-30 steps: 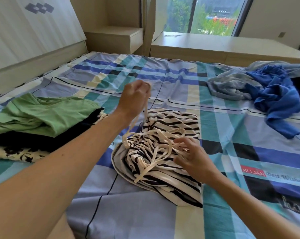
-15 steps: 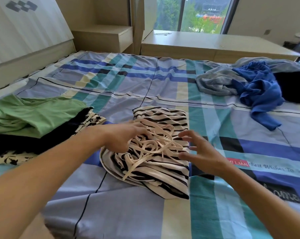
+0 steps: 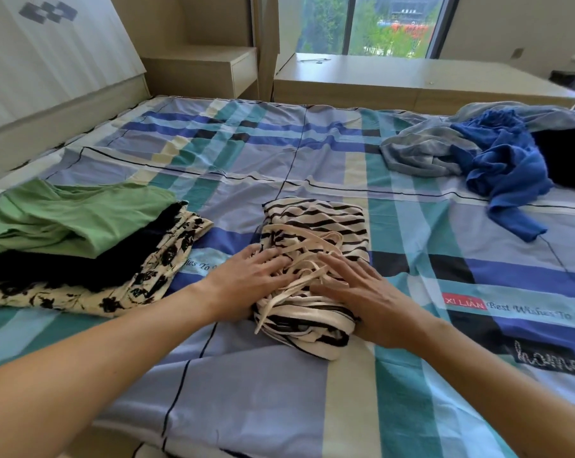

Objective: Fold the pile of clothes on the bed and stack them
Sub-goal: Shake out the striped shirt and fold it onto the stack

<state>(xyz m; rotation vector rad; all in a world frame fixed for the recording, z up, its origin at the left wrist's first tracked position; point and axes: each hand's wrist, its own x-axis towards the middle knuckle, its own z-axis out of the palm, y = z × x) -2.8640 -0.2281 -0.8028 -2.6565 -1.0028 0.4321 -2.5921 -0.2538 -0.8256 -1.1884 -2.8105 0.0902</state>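
- On your left, the stack (image 3: 81, 246) lies on the bed (image 3: 279, 391): a green top (image 3: 74, 216) over a black layer (image 3: 64, 269) over a floral piece (image 3: 167, 256). Its near corner is close to your left hand (image 3: 246, 282) but apart from it.
- The headboard (image 3: 48, 61) runs along the bed's left side. A shelf (image 3: 206, 69) and a ledge (image 3: 411, 77) stand past the far edge.
- At far right sits the unfolded pile: a grey piece (image 3: 418, 153), a blue piece (image 3: 507, 166) and a black one (image 3: 563, 157) cut by the frame edge, all well apart from the striped garment (image 3: 315, 223).
- A narrow strip of bare sheet lies between the stack and the striped garment, and a wide stretch between the garment and the pile. The bed's near edge shows at bottom left, under your left forearm.
- The striped garment lies folded mid-bed, between stack and pile, with a cream cord (image 3: 302, 246) heaped loose on top.
- Your left hand lies flat, fingers straight and slightly spread, pressing the cord and the garment's left side.
- Your right hand (image 3: 368, 292) lies flat too, fingers straight, pressing the garment's near right part, with its fingertips on the cord.
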